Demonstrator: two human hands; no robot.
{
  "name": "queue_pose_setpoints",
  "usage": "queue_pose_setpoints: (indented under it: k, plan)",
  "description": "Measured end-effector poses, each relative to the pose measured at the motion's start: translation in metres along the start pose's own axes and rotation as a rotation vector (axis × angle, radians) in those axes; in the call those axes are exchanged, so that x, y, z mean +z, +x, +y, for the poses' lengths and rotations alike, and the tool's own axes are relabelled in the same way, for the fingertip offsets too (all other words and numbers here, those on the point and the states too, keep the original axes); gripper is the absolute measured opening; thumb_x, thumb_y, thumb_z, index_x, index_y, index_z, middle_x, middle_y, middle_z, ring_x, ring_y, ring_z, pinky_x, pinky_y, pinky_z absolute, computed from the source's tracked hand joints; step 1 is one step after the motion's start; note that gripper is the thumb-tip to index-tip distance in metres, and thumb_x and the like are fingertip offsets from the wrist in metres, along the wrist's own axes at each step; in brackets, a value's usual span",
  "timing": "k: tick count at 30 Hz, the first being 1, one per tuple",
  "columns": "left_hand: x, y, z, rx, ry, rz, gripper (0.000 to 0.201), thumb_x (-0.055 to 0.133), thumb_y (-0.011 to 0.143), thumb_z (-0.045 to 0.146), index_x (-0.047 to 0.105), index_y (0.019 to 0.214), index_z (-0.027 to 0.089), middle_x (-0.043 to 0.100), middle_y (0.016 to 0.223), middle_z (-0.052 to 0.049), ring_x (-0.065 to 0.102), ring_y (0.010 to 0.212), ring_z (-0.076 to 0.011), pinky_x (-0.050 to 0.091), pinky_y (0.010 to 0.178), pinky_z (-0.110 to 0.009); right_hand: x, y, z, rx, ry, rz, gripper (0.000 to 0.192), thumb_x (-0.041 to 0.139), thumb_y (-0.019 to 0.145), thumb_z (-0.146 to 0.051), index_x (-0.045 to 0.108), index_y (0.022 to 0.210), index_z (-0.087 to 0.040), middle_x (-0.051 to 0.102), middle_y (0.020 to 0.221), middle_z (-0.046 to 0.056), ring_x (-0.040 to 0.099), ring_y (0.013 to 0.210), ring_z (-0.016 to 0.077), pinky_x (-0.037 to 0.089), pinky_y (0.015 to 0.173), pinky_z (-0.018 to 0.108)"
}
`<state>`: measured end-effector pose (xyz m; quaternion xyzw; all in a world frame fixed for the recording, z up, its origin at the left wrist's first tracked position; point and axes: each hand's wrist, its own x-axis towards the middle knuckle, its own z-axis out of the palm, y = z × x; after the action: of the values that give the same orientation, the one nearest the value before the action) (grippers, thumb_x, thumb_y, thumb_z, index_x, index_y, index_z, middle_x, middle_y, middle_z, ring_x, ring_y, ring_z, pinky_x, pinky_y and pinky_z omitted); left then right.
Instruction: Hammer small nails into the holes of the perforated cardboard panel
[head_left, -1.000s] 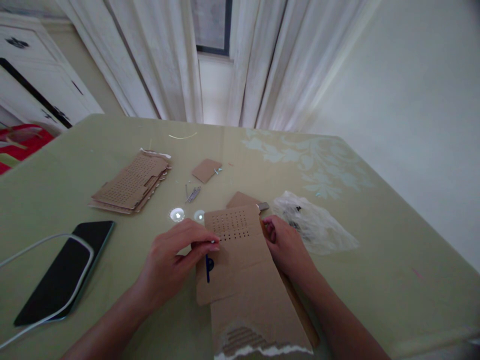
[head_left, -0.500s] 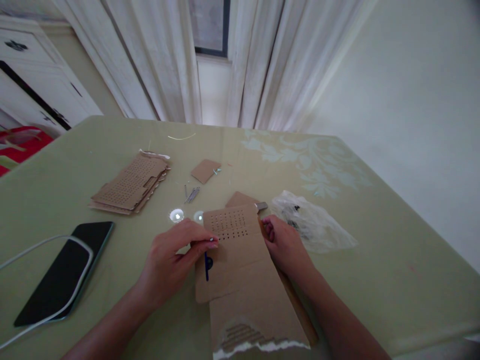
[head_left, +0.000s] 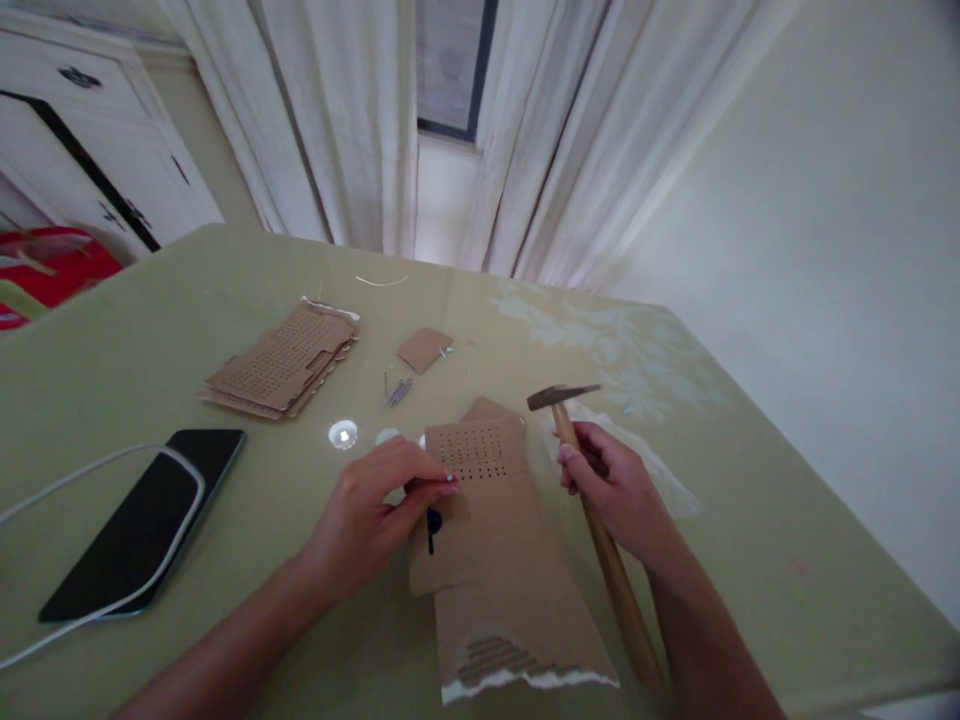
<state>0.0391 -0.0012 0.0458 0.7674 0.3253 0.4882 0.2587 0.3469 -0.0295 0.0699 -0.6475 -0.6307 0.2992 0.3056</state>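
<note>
My right hand grips a hammer by its wooden handle close under the metal head, above the table beside the cardboard. My left hand is closed in a pinch at the left end of a row of punched holes. Between thumb and forefinger shows the small bright head of a nail; its shank is hidden. Below the fingers lies the brown cardboard piece, with rows of small holes, a dark blue printed mark and a torn white lower edge. Several loose nails lie beyond my left hand.
A stack of punched cardboard lies at the back left, a small cardboard piece farther right. A black tablet with a white cable rests at left. Behind my right hand lies a clear plastic bag.
My right hand has lifted the hammer from the cardboard's right edge and moved it up and right. The left hand keeps its pinch on the cardboard. The camera view has shifted slightly.
</note>
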Motion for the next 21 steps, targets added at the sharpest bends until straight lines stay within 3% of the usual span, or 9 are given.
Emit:
queue_pose_setpoints:
  k: [2,4,7,9,13,18,21]
  plan:
    - [0.001,0.0,-0.001,0.007,-0.014,-0.002,0.013,0.077,0.101,0.015,0.079,0.092,0.024,0.082,0.083,0.001,0.075,0.075,-0.0147,0.055,0.068,-0.024,-0.014,-0.005,-0.02,-0.073,0.012,-0.065,0.03,0.046,0.114,-0.047,0.063,0.115,-0.023,0.064,0.071,-0.002,0.063,0.062,0.019,0.053,0.065,0.032]
    - [0.001,0.0,-0.001,0.013,-0.027,-0.001,0.013,0.076,0.101,0.013,0.079,0.093,0.024,0.082,0.084,0.002,0.075,0.076,-0.0146,0.056,0.071,-0.023,-0.024,-0.01,-0.042,-0.173,-0.083,-0.119,0.025,0.052,0.114,-0.044,0.067,0.109,-0.025,0.07,0.082,0.002,0.065,0.072,0.0203,0.05,0.067,0.033]
    - [0.002,0.0,-0.001,0.026,-0.043,0.0,0.014,0.076,0.101,0.01,0.079,0.096,0.023,0.082,0.086,0.002,0.074,0.078,-0.0143,0.056,0.073,-0.023,-0.033,-0.017,-0.07,-0.294,-0.237,-0.185,0.025,0.058,0.113,-0.042,0.074,0.126,-0.029,0.082,0.108,0.006,0.075,0.094,0.0266,0.053,0.079,0.037]
    - [0.003,0.001,0.0,0.036,-0.049,0.002,0.016,0.077,0.099,0.008,0.078,0.096,0.023,0.081,0.086,0.002,0.073,0.076,-0.0133,0.055,0.072,-0.022,-0.034,-0.02,-0.083,-0.346,-0.259,-0.17,0.026,0.058,0.115,-0.043,0.075,0.131,-0.031,0.084,0.112,0.006,0.077,0.097,0.0276,0.055,0.081,0.038]
    - [0.003,0.002,0.001,0.033,-0.042,0.011,0.019,0.078,0.096,0.004,0.078,0.094,0.023,0.08,0.083,0.003,0.07,0.074,-0.0124,0.051,0.067,-0.02,-0.029,-0.023,-0.096,-0.409,-0.248,-0.094,0.025,0.056,0.116,-0.042,0.074,0.13,-0.03,0.084,0.11,0.006,0.078,0.092,0.0265,0.057,0.078,0.036]
    - [0.004,0.0,-0.001,0.022,-0.019,-0.027,0.016,0.075,0.098,0.007,0.078,0.091,0.021,0.078,0.081,0.002,0.069,0.074,-0.0139,0.052,0.069,-0.022,-0.024,-0.018,-0.099,-0.457,-0.404,-0.212,0.026,0.054,0.117,-0.035,0.075,0.132,-0.03,0.084,0.126,0.007,0.08,0.107,0.0289,0.058,0.092,0.041]
    - [0.005,0.0,-0.003,-0.002,-0.052,-0.022,0.013,0.078,0.099,0.01,0.079,0.093,0.023,0.079,0.082,0.002,0.069,0.073,-0.0133,0.052,0.068,-0.021,-0.024,-0.015,-0.101,-0.478,-0.369,-0.126,0.026,0.053,0.118,-0.037,0.073,0.132,-0.028,0.084,0.119,0.008,0.079,0.102,0.0274,0.058,0.087,0.039]
